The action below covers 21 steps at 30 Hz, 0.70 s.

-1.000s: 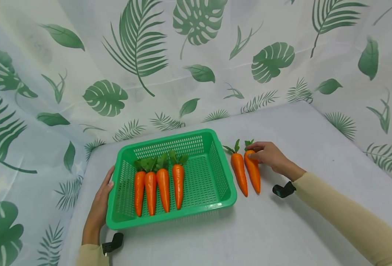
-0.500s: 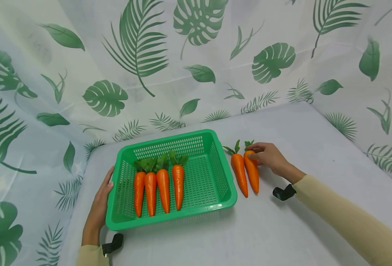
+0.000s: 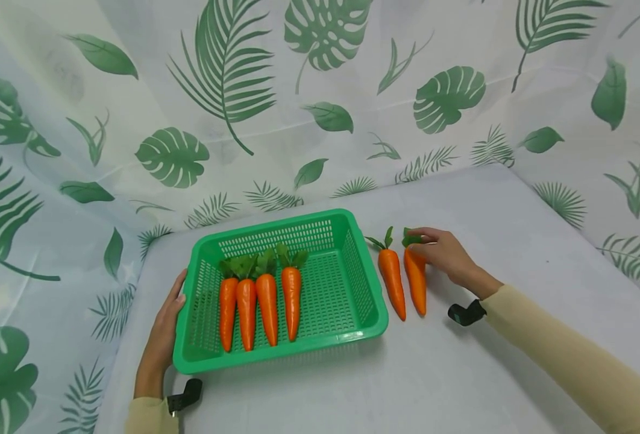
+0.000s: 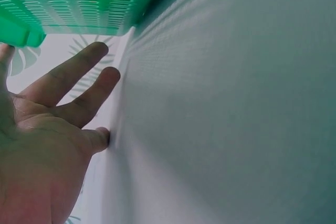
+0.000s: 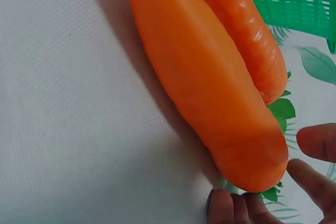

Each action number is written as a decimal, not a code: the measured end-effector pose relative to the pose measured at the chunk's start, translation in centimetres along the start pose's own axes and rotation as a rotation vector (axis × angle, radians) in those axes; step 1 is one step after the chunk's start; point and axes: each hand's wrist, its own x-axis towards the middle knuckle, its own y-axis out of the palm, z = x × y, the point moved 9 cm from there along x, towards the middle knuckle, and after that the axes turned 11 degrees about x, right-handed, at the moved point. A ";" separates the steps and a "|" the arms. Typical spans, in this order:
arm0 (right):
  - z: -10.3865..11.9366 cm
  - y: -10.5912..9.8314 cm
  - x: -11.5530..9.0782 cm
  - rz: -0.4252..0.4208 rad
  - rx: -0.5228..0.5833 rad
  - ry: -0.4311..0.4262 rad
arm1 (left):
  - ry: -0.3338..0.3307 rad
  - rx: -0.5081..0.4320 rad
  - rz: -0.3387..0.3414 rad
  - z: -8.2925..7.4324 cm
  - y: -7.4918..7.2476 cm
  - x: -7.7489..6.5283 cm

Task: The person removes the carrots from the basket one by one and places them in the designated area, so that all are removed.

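Note:
A green plastic basket (image 3: 331, 345) holds several orange carrots (image 3: 267, 308) with leafy tops, lined up toward its left side. My left hand (image 3: 161, 331) rests against the basket's left wall; in the left wrist view the fingers (image 4: 86, 98) are spread and extended. Right of the basket, two carrots lie side by side on the white surface. My right hand (image 3: 446, 256) has its fingers curled about the leafy top end of the outer carrot (image 3: 417, 286). The inner carrot (image 3: 392, 283) lies next to the basket's right wall. The right hand partly hides the outer carrot's top.
A white cloth-covered table (image 3: 461, 374) carries everything. Behind and at both sides hang white sheets (image 3: 369, 114) printed with green leaves. A black wrist camera sits at each wrist, the right one (image 3: 466, 312) close above the table.
The outer carrot has shifted slightly right and turned a little under my right hand, whose fingers now sit nearer its leaves. The left hand and basket keep their places.

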 end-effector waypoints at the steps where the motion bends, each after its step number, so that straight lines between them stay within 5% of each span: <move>1: 0.0 -0.1 0.0 -0.003 -0.005 0.003 | -0.001 0.000 -0.001 0.0 0.0 0.0; 21: 2.0 -1.9 0.3 -0.096 -0.034 0.000 | 0.016 -0.006 0.001 -0.3 -0.1 0.0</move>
